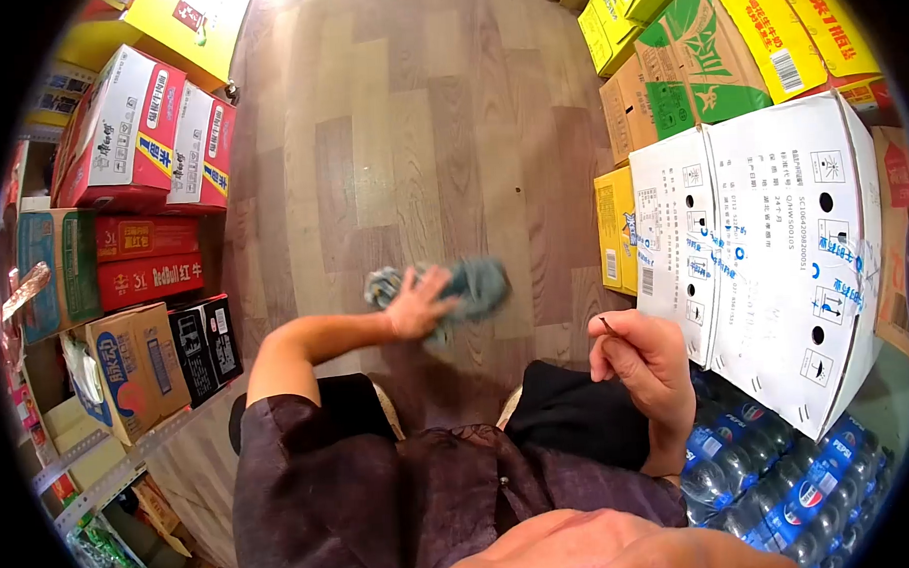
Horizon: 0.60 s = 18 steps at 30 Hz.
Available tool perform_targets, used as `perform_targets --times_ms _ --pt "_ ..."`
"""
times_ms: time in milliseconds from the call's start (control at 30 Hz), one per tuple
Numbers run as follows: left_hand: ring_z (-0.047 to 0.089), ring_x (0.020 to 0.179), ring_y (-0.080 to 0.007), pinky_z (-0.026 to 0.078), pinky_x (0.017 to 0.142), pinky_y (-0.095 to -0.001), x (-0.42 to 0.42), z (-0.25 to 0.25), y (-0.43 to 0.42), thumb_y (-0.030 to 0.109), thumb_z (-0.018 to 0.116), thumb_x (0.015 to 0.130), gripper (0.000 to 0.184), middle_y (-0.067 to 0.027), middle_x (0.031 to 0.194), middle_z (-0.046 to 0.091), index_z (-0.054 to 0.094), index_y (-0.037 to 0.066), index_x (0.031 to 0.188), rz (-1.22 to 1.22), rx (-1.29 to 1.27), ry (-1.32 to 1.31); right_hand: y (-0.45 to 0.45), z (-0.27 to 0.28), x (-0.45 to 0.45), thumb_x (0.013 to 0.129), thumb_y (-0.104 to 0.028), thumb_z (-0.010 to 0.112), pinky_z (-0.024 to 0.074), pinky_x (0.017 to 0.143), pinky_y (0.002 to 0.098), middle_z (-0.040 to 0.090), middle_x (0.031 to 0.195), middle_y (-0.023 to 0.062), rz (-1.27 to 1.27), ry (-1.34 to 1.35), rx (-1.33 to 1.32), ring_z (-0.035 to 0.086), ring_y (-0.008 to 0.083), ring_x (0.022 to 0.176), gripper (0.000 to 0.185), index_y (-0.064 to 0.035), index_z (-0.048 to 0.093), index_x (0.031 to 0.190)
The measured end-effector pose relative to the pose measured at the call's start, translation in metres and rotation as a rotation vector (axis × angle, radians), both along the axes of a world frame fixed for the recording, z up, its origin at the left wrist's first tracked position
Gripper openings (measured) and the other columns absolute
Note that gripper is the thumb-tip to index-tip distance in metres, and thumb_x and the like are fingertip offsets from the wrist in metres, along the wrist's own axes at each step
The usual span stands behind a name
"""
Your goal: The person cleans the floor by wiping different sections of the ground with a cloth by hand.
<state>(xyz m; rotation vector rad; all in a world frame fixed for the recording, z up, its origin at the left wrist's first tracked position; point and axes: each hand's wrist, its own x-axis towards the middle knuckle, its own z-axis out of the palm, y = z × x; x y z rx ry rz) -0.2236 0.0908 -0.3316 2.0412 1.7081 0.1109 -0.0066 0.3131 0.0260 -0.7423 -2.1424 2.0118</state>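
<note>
Left hand (421,304), fingers spread, lies on a crumpled grey-green fabric cloth (483,287) upon the brown wood-grained floor (389,136); both blurred. Right hand (647,362), fingers curled; whether it grips the thin dark sliver (605,323) there cannot be told.

Shop or Its Stockroom

Retail place, shop floor or stockroom, couldn't tell which. Wood-look floor (420,155) ran aisle-like toward 12 o'clock. Branded drink stock lined both sides: RedBull carton (154,282) at 9, red-and-white cartons (119,130) at 10, yellow cartons (786,32) at 2, big white carton (774,273) at 3, Pepsi bottles (807,492) at 4. Metal shelf rail (96,494) showed at 8.
</note>
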Motion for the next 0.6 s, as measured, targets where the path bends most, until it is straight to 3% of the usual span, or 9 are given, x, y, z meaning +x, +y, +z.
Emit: perform_targets --times_ms 67,100,167,300,367,433,467,533,600 --pt "0.010 0.143 -0.0405 0.016 0.103 -0.0729 0.050 0.000 -0.020 0.038 0.065 0.079 0.071 -0.0207 0.155 0.012 0.037 0.026 0.144 -0.271 -0.058 -0.029 -0.002 0.000 0.001 0.092 0.002 0.051 0.0465 0.057 0.0228 0.060 0.071 0.0074 0.023 0.016 0.025 0.059 0.0107 0.062 0.016 0.0052 0.060 0.105" --pt "0.009 0.144 -0.0395 0.016 0.103 -0.0735 0.076 -0.027 -0.040 0.037 0.062 0.081 0.065 -0.0180 0.156 0.010 0.040 0.028 0.142 -0.405 -0.013 -0.009 -0.001 0.001 0.001 0.092 0.002 0.051 0.0462 0.057 0.0223 0.060 0.071 0.0074 0.044 0.031 0.057 0.058 0.0101 0.062 0.016 0.0051 0.059 0.106" --pt "0.007 0.145 -0.0360 0.015 0.105 -0.0729 0.107 -0.029 -0.060 0.031 0.057 0.085 0.050 -0.0154 0.157 0.010 0.049 0.027 0.134 -0.610 0.034 -0.138 -0.003 0.003 0.003 0.093 0.001 0.051 0.0460 0.057 0.0221 0.060 0.071 0.0071 0.016 -0.006 0.040 0.058 0.0098 0.062 0.016 0.0050 0.059 0.106" --pt "0.018 0.142 -0.0346 0.019 0.105 -0.0694 0.101 -0.028 -0.028 0.027 0.056 0.085 0.044 -0.0120 0.155 0.017 0.053 0.029 0.129 -0.738 0.142 -0.122 -0.006 0.007 0.007 0.094 -0.002 0.050 0.0454 0.057 0.0213 0.060 0.072 0.0058 -0.059 -0.056 -0.035 0.057 0.0089 0.062 0.016 0.0044 0.059 0.107" --pt "0.023 0.141 -0.0332 0.024 0.103 -0.0660 0.064 -0.023 0.005 0.026 0.057 0.085 0.036 -0.0103 0.153 0.022 0.057 0.028 0.121 -0.683 0.187 -0.044 -0.006 0.008 0.005 0.095 -0.003 0.050 0.0453 0.057 0.0211 0.059 0.072 0.0054 -0.050 -0.058 -0.038 0.057 0.0086 0.063 0.017 0.0041 0.058 0.107" --pt "0.023 0.141 -0.0318 0.022 0.107 -0.0635 0.011 0.001 0.043 0.013 0.064 0.080 0.045 -0.0088 0.154 0.024 0.057 0.027 0.122 -0.468 0.064 0.027 -0.008 0.008 0.004 0.096 -0.005 0.049 0.0448 0.057 0.0206 0.059 0.073 0.0045 -0.076 -0.088 -0.089 0.056 0.0078 0.064 0.017 0.0034 0.058 0.108" --pt "0.025 0.141 -0.0312 0.025 0.107 -0.0622 -0.019 0.000 0.058 0.011 0.061 0.080 0.045 -0.0090 0.151 0.029 0.057 0.027 0.122 -0.329 0.128 0.050 -0.007 0.008 0.003 0.096 -0.005 0.049 0.0448 0.057 0.0206 0.059 0.073 0.0045 -0.072 -0.091 -0.095 0.056 0.0078 0.064 0.017 0.0034 0.058 0.108" --pt "0.028 0.140 -0.0328 0.031 0.103 -0.0621 -0.074 0.006 0.086 0.007 0.058 0.082 0.045 -0.0099 0.147 0.034 0.057 0.024 0.124 0.079 0.012 0.091 -0.006 0.009 0.001 0.096 -0.006 0.049 0.0441 0.058 0.0203 0.058 0.072 0.0041 -0.059 -0.109 -0.071 0.055 0.0075 0.063 0.017 0.0031 0.058 0.108" --pt "0.032 0.136 -0.0358 0.035 0.100 -0.0604 -0.132 -0.025 0.092 0.011 0.054 0.087 0.042 -0.0114 0.146 0.035 0.055 0.024 0.127 0.470 0.036 0.226 -0.007 0.009 0.000 0.095 -0.002 0.048 0.0435 0.058 0.0208 0.058 0.071 0.0039 -0.072 -0.107 -0.042 0.054 0.0078 0.063 0.017 0.0030 0.058 0.109"
